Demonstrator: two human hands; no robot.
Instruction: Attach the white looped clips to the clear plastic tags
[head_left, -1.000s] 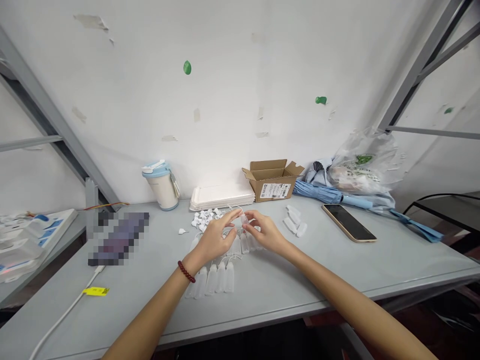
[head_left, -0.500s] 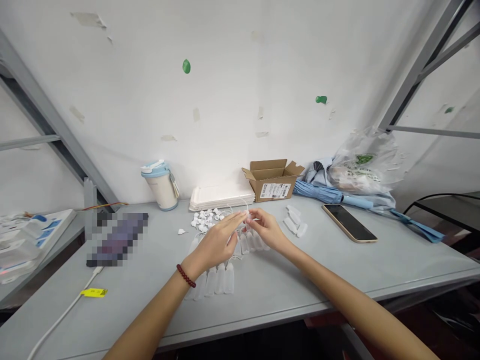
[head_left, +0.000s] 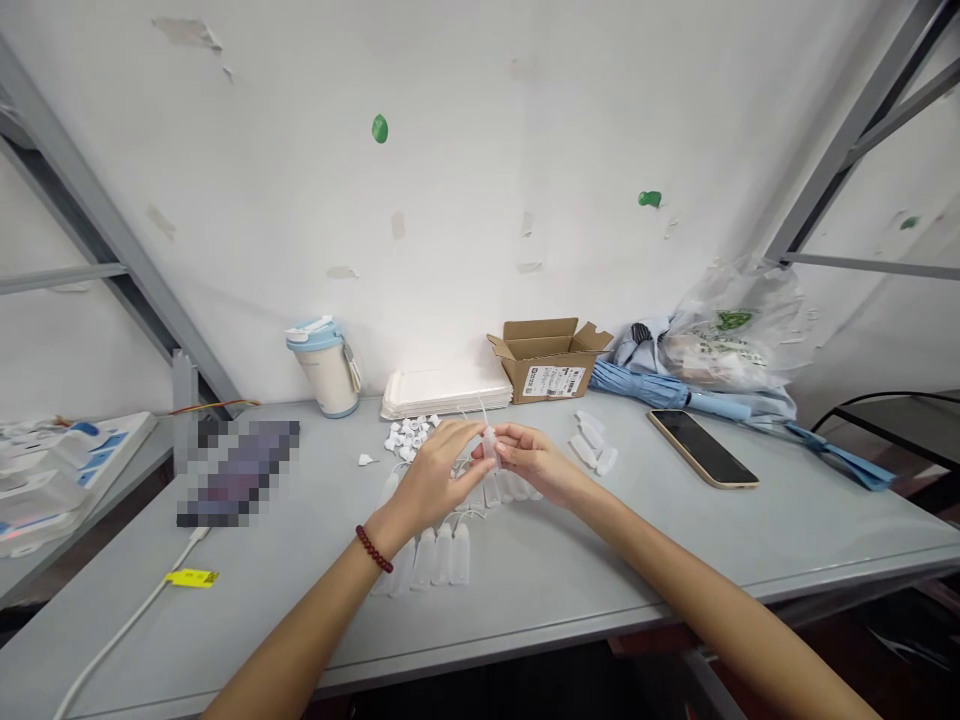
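Observation:
Both my hands meet over the middle of the grey table (head_left: pixel 600 570). My left hand (head_left: pixel 433 478), with a dark red bead bracelet at the wrist, and my right hand (head_left: pixel 534 462) pinch one small translucent white plastic piece (head_left: pixel 490 442) between their fingertips. A thin white string rises from it. Beneath my hands lie rows of similar white pieces (head_left: pixel 439 556). A heap of small white caps (head_left: pixel 409 437) sits just beyond my left hand. Three more white pieces (head_left: pixel 595 447) lie to the right of my right hand.
At the back stand a blue-lidded cup (head_left: pixel 325 367), a stack of white trays (head_left: pixel 444 392) and an open cardboard box (head_left: pixel 547 358). A phone (head_left: pixel 701 447), a blue umbrella (head_left: pixel 675 392) and a plastic bag (head_left: pixel 731 325) lie at right. A white cable with a yellow tag (head_left: pixel 191 577) runs at left.
My hands stayed together over the rows, shifting slightly. The held piece now stands more upright between the fingertips, and the view has drifted a little.

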